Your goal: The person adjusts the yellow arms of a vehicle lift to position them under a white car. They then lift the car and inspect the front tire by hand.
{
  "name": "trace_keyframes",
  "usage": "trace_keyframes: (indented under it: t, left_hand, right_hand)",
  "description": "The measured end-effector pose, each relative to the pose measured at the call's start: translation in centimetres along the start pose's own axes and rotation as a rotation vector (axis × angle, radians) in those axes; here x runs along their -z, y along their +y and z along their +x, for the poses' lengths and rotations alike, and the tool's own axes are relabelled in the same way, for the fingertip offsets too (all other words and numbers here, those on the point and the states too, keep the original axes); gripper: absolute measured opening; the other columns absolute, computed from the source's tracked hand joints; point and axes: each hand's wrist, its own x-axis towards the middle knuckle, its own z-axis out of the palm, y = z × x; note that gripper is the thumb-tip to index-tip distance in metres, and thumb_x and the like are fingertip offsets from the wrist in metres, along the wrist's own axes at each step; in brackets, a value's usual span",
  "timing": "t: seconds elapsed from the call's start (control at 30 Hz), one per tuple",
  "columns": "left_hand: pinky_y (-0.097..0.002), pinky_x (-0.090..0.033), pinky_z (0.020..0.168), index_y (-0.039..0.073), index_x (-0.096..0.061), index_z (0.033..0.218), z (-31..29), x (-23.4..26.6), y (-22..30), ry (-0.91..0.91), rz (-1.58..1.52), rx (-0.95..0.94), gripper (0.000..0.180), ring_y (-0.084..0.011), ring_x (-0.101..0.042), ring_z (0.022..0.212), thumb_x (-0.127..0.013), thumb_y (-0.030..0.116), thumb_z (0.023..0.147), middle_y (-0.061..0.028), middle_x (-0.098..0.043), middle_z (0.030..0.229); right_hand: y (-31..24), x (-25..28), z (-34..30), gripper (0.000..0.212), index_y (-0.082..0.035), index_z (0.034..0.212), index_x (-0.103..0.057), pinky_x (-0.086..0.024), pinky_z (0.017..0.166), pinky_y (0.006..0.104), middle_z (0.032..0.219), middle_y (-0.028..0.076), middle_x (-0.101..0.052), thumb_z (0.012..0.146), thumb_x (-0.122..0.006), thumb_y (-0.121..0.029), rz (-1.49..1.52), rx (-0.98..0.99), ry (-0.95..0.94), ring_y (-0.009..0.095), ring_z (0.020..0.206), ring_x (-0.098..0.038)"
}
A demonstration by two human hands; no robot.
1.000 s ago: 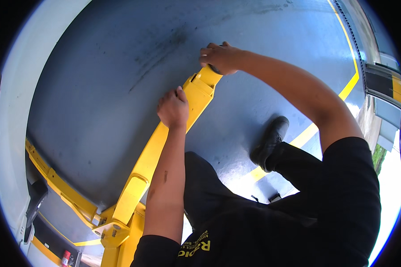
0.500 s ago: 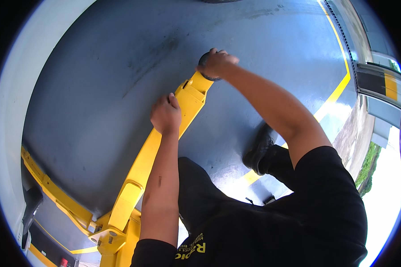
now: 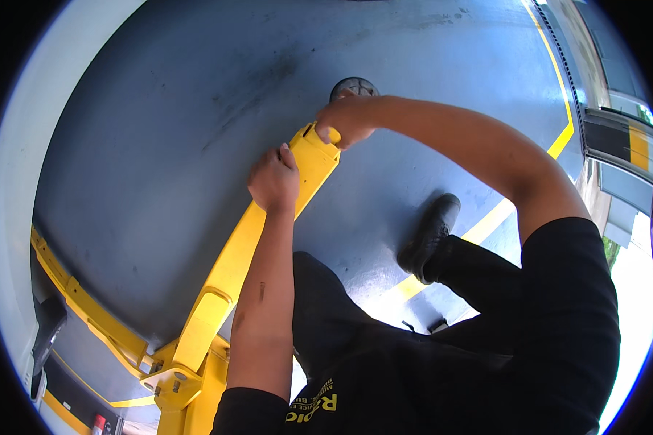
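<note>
A long yellow lift arm [image 3: 243, 250] runs from the lower left toward the upper middle, above the grey floor. Its narrower end section carries a round dark pad [image 3: 355, 85] at the tip. My left hand [image 3: 274, 180] is closed against the left edge of the arm, thumb uppermost, and its fingertips are hidden. Just short of the pad, my right hand [image 3: 348, 119] curls round the narrow end section and covers much of it. The pad's top shows beyond the knuckles.
At the lower left the arm meets a yellow pivot and post [image 3: 178, 380]. A second yellow arm [image 3: 87, 308] reaches up and left from there. A white vehicle body [image 3: 18, 188] curves along the left rim. My black boot [image 3: 429, 235] stands near a yellow floor line [image 3: 493, 221].
My right hand has moved off the pad and now wraps the narrow section behind it. The pad sits slightly farther out from the wide arm. My left hand keeps its place.
</note>
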Motion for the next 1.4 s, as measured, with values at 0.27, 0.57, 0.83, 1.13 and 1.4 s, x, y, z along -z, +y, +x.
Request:
trace_keyframes:
  t: [0.27,0.57,0.83,1.13,1.4]
  left_hand:
    - [-0.0462,-0.059,0.073,0.012,-0.069,0.091,-0.3,-0.6,-0.4,0.097,0.032,-0.064,0.037,-0.0324,-0.072,0.088,-0.051,0.040,0.106,-0.0082,-0.074,0.092]
    - [-0.0458,-0.060,0.074,0.012,-0.071,0.091,-0.3,0.0,0.7,0.012,0.036,-0.039,0.038,-0.0316,-0.072,0.085,-0.050,0.040,0.107,-0.0076,-0.075,0.091]
    - [-0.0467,-0.060,0.075,0.010,-0.071,0.091,0.0,0.3,0.3,0.035,0.052,-0.025,0.040,-0.0323,-0.072,0.085,-0.050,0.040,0.108,-0.0088,-0.075,0.091]
    - [-0.0480,-0.059,0.073,0.011,-0.072,0.095,-0.1,-0.1,0.1,0.035,0.067,-0.023,0.040,-0.0340,-0.073,0.084,-0.049,0.040,0.108,-0.0099,-0.075,0.092]
    - [-0.0492,-0.058,0.072,0.009,-0.072,0.097,-0.1,0.2,0.8,-0.031,0.053,0.030,0.042,-0.0366,-0.073,0.087,-0.045,0.040,0.109,-0.0110,-0.076,0.095]
  right_hand:
    - [-0.3,-2.4,1.6,0.061,-0.026,0.149,-0.057,-0.046,0.103,0.0618,0.148,0.007,-0.054,0.092,-0.077,-0.034,-0.216,-0.325,0.177,0.035,0.137,-0.054]
    - [-0.9,-3.5,2.0,0.045,-0.023,0.138,-0.063,-0.049,0.103,0.0528,0.142,0.010,-0.058,0.096,-0.069,-0.040,-0.086,-0.693,0.297,0.033,0.133,-0.055]
    - [1.3,0.2,-0.9,0.055,-0.024,0.142,-0.061,-0.048,0.105,0.0495,0.147,0.009,-0.055,0.092,-0.074,-0.042,0.137,-0.792,0.573,0.037,0.131,-0.055]
    - [0.7,3.8,-1.4,0.064,-0.015,0.144,-0.061,-0.046,0.106,0.0639,0.140,0.016,-0.060,0.092,-0.070,-0.050,0.414,-0.504,0.324,0.041,0.129,-0.060]
    - [0.4,0.7,0.5,0.073,-0.013,0.152,-0.053,-0.045,0.110,0.0616,0.150,0.015,-0.049,0.087,-0.081,-0.033,0.072,-0.149,0.204,0.049,0.142,-0.044]
